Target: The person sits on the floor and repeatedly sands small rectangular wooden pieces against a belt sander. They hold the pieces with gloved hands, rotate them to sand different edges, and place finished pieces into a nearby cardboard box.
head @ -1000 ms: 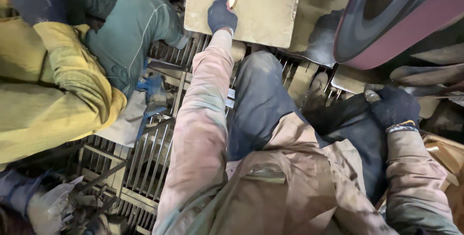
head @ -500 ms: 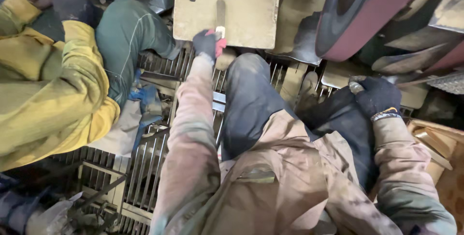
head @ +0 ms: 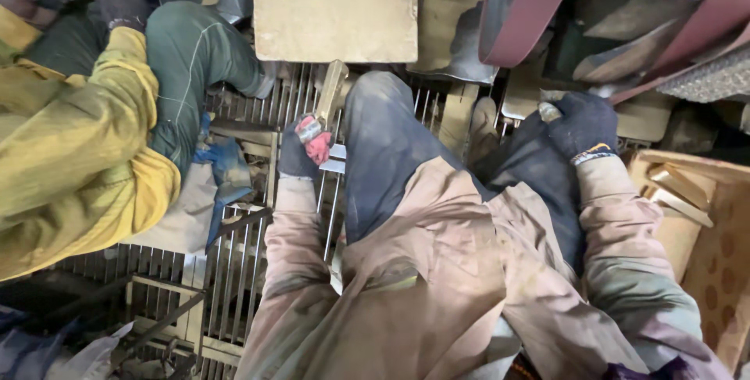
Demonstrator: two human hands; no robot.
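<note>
Insp. note: I logged the left hand [head: 303,148], gloved dark w/ red palm, closed around a tan wooden strip [head: 331,92]. The strip stood tilted over the floor grating [head: 234,263], top end near the tan board's [head: 336,5] lower edge. Strip looked flat, narrow, dusty, unbroken. Right hand [head: 580,124] rested curled on the knee; couldn't tell if it held anything. Judged: strip in hand, not yet placed.

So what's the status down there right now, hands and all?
Left hand gloved, gripping a tan flat bar above the metal grating. Right hand gloved, resting on the knee, nothing visible in it. Co-worker in a yellow jacket sits close at left.
</note>
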